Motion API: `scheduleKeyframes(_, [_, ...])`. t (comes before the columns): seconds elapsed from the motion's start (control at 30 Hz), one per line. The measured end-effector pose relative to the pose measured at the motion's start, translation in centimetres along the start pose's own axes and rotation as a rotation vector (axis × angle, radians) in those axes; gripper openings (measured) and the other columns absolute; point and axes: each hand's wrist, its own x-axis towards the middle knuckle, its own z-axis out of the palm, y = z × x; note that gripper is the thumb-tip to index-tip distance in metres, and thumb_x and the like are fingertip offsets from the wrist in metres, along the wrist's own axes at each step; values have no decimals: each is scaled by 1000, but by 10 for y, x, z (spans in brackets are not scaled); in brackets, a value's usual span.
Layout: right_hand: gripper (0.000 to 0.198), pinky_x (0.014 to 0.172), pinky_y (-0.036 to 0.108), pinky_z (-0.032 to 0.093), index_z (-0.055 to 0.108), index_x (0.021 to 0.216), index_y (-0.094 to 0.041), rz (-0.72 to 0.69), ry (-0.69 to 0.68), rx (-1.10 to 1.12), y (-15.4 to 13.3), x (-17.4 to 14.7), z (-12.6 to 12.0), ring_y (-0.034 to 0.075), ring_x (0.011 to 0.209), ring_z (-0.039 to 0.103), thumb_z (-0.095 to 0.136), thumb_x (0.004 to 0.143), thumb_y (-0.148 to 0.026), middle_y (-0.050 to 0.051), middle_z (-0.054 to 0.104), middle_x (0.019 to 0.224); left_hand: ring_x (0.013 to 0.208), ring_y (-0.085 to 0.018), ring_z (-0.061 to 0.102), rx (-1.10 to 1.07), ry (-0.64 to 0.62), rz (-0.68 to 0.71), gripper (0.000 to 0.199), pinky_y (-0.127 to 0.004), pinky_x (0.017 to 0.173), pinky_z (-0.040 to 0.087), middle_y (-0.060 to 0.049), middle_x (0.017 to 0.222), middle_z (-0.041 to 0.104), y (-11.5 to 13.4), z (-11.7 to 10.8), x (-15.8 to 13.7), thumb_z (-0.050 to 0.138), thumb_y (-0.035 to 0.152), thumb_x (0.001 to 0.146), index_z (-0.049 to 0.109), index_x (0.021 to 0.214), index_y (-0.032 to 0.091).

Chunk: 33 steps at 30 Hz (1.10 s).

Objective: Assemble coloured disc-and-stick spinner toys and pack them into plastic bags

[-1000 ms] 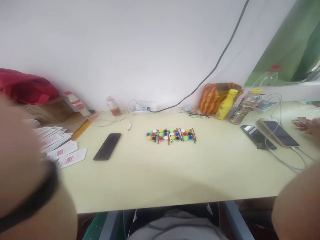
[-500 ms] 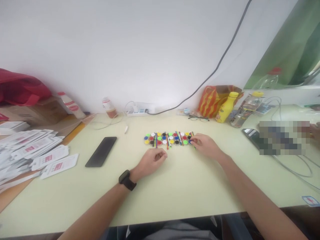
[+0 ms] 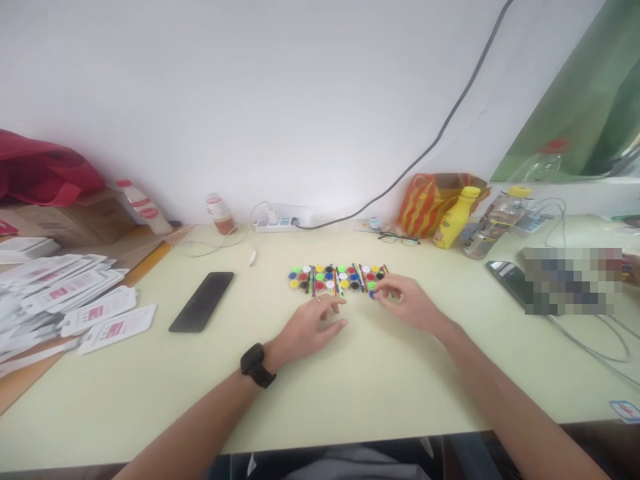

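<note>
A: Where does the activity centre?

B: In front of the power strip [image 3: 270, 228] and slightly to its right, where a band of coloured discs [image 3: 329, 276], crossed by bundles of thin sticks [image 3: 313, 280], lies flat on the surface [image 3: 350, 387].

A: And the hands?

B: The right hand [image 3: 413, 303], forward and right of the strip, pinches a small blue disc [image 3: 373, 294] and hides part of the band's right end. The left hand [image 3: 311, 327], straight out in front of the strip, spreads its thumb and fingers apart at the band's near edge.

A: What crowds the scene?

B: Left of the strip stand a drink bottle [image 3: 221, 217] and, farther off, a red-capped bottle [image 3: 146, 208]; forward and left lie a black phone [image 3: 202, 302] and heaped white cards [image 3: 70, 287]. To its right rest eyeglasses [image 3: 399, 238], then a striped bag [image 3: 417, 207] behind a yellow bottle [image 3: 456, 219]. Pixelation obscures items farther right.
</note>
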Motion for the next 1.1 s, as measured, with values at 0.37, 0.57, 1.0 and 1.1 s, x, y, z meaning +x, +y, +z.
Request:
scheduleKeyframes(0.37, [19,65,31,44,72,98,-23,99,129,-7,7,3,16,20,73,62,56,97,-34,4,72,86,118,-26,62,89,-52,54,37,-43,106,52,-7,130,66,10,10,-2,61,34,101,60,138,30])
scheduleKeyframes(0.57, [24,67,30,42,75,100,-25,219,208,-304,50,6,3,21,82,66,52,97,-26,4,73,93,115,-26,63,114,-73,101,36,-42,104,52,-8,126,66,14,8,-2,58,36,103,62,138,30])
scheduleKeyframes(1.0, [19,66,30,38,67,91,-23,171,106,-485,52,11,11,20,85,64,51,98,-17,4,70,94,109,-24,64,63,-77,106,22,-38,99,53,-6,116,70,13,8,1,57,33,104,70,121,28])
scheduleKeyframes(1.1, [19,69,32,39,64,91,-23,157,98,-506,51,11,10,21,87,63,47,100,-18,6,70,97,109,-23,64,47,-81,117,23,-38,100,53,-6,116,70,10,9,1,57,34,105,70,122,28])
